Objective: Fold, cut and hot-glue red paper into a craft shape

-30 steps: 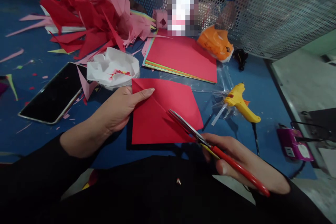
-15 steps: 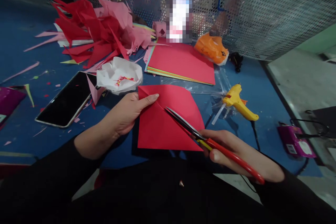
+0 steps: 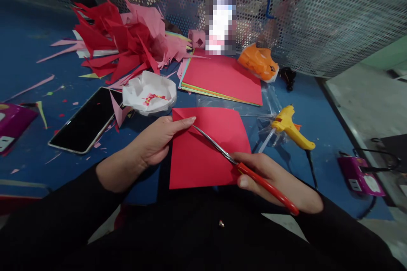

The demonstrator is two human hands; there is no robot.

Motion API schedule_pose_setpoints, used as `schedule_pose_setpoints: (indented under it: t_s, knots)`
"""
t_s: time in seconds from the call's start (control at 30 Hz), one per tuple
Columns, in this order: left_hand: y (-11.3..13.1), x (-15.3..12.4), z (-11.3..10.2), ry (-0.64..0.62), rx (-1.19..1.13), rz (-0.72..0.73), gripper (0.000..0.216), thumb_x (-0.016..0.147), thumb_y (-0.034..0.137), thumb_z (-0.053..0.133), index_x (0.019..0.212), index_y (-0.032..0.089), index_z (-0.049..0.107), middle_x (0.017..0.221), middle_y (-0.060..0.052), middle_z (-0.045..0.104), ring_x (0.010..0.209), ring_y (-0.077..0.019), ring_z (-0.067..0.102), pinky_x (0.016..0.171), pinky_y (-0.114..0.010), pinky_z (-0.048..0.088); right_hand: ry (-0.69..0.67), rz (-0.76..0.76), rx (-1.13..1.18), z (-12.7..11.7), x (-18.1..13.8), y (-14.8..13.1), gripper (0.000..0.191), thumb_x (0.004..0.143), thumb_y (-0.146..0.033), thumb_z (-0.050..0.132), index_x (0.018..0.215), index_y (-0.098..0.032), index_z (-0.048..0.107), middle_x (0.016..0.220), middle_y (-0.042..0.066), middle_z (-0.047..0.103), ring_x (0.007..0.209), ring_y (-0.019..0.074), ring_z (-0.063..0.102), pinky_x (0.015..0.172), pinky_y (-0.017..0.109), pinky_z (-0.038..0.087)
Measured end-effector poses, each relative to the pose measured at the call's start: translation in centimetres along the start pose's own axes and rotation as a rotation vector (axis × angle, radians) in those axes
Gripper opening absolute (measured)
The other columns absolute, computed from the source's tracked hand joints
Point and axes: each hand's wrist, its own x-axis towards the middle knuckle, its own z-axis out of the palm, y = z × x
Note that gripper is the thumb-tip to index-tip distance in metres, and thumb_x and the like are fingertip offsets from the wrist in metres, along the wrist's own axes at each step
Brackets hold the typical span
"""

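Note:
A red sheet of paper [image 3: 197, 161] is held out over the table's near edge. My left hand [image 3: 159, 137] pinches its upper left corner, thumb on top and fingers underneath. My right hand [image 3: 267, 178] is closed round the red handle of a pair of scissors [image 3: 216, 146]. The blades lie diagonally across the sheet, with the tip close to my left thumb. How far the blades are apart is hard to see. Just beyond my left hand is a white paper-lined bowl [image 3: 133, 91] with small red scraps in it.
Red and pink paper offcuts [image 3: 124, 38] heap at the back left, near a dark phone [image 3: 89, 120]. Behind the sheet lies a stack of coloured paper [image 3: 222, 78]. To the right are an orange packet [image 3: 259, 62], a yellow glue gun [image 3: 291, 127] and a purple power box [image 3: 359, 175].
My right hand has moved left and the scissors have slid further into the sheet, their tip now near my left thumb. The blades look closer together. The view has shifted slightly.

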Motion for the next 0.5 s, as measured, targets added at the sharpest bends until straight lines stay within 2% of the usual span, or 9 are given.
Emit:
schedule_pose_setpoints:
  t_s: [0.2,0.33,0.5]
  knots:
    - [0.0,0.2,0.0,0.0,-0.063,-0.026,0.015,0.091,0.019,0.063,0.096,0.01,0.074,0.085,-0.013,0.078,0.068,-0.0211,0.075,0.069,-0.033,0.064,0.002,0.019,0.043,0.4,0.4,-0.1,0.043,0.095,-0.058,0.052,0.094,-0.016,0.062,0.066,-0.004,0.051,0.055,0.0085,0.039,0.051,0.022,0.032]
    - [0.0,0.3,-0.1,0.011,-0.09,-0.019,0.016,0.092,0.021,0.062,0.095,0.012,0.074,0.084,-0.011,0.078,0.07,-0.0208,0.075,0.07,-0.032,0.064,0.039,0.007,0.065,0.7,0.5,0.0,0.041,0.095,-0.057,0.054,0.09,-0.016,0.061,0.062,-0.006,0.046,0.052,0.008,0.038,0.051,0.022,0.033]
    - [0.1,0.3,-0.1,0.039,-0.061,-0.016,0.016,0.09,0.022,0.064,0.097,0.012,0.074,0.085,-0.011,0.078,0.071,-0.0217,0.075,0.074,-0.034,0.064,0.033,0.003,0.101,1.0,0.7,0.3,0.038,0.095,-0.053,0.056,0.096,-0.015,0.064,0.062,-0.007,0.047,0.052,0.0076,0.037,0.05,0.022,0.032]
